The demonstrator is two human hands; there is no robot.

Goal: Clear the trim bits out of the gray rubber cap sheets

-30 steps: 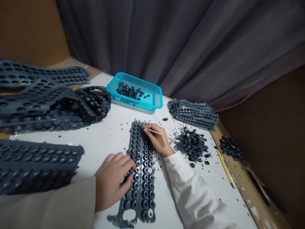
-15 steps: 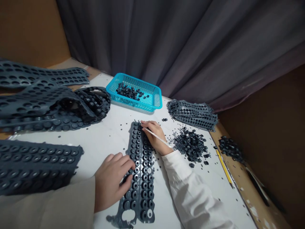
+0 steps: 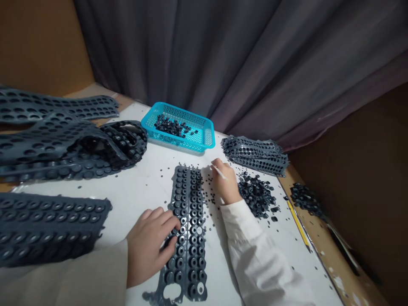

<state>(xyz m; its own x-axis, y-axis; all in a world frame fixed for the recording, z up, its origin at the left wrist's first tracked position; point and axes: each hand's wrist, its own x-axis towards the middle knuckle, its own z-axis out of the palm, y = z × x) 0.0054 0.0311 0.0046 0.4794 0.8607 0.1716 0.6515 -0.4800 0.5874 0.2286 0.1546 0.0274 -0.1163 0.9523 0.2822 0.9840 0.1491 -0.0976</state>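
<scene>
A dark grey rubber strip (image 3: 193, 214) with rows of raised round rings lies lengthwise in front of me. My left hand (image 3: 156, 244) has its thumb and curled fingers on the strip's left edge, closed on it; the thumb-side gap is partly hidden. To the right of the strip's far end, my right hand (image 3: 225, 182) is closed around a thin white stick (image 3: 219, 171), held apart from the strip. Small dark round bits lie scattered on the white tabletop between that hand and the strip. A pile of small black rubber pieces (image 3: 257, 195) lies just right of the right hand.
A blue plastic basket (image 3: 208, 134) with black pieces stands at the back. Perforated rubber sheets (image 3: 255, 154) are stacked at the back right; more rubber sheets (image 3: 44, 136) lie folded at left, with another ringed strip (image 3: 52, 225) nearer. A yellow cutter (image 3: 298, 225) lies along the right edge.
My right hand has moved right, off the strip's far end, with the white stick still in it. My left hand stays on the strip. The view has shifted slightly.
</scene>
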